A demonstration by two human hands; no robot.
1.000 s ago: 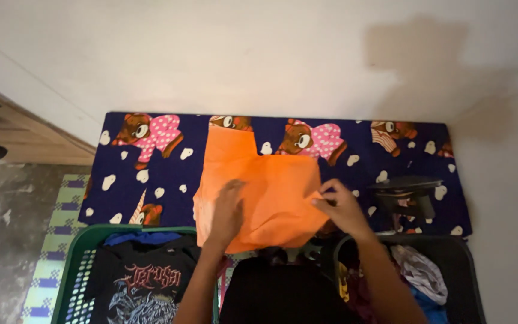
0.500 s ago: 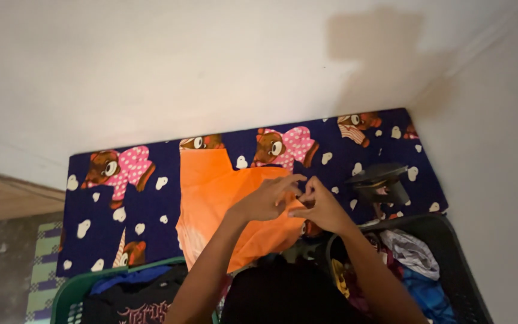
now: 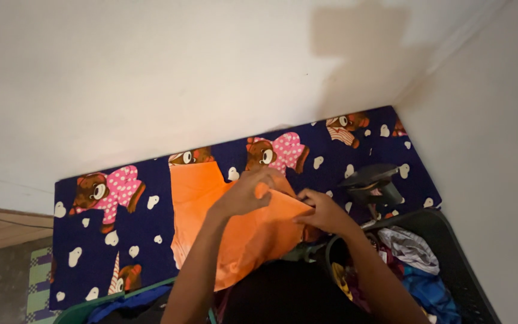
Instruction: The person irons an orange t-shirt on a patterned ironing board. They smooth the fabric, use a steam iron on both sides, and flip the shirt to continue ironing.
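Folding the orange garment [image 3: 253,231], we pinched its upper flap with our left hand [image 3: 246,193], fingers clamped on the cloth. Our right hand [image 3: 325,213] gripped the flap's right corner, fingers closed on it. The garment lay on the navy bear-print mat [image 3: 121,234], between a green basket [image 3: 91,306] and a black basket [image 3: 451,252].

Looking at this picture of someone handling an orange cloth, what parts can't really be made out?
Head view, the only one:
- The orange cloth: its near edge is hidden behind the left hand, the forearms and a dark shape at the bottom.
- The right hand: its fingertips are tucked under a fold.
- The green basket: cut off by the bottom edge.
- The dark object on the patterned mat: too dim to identify.
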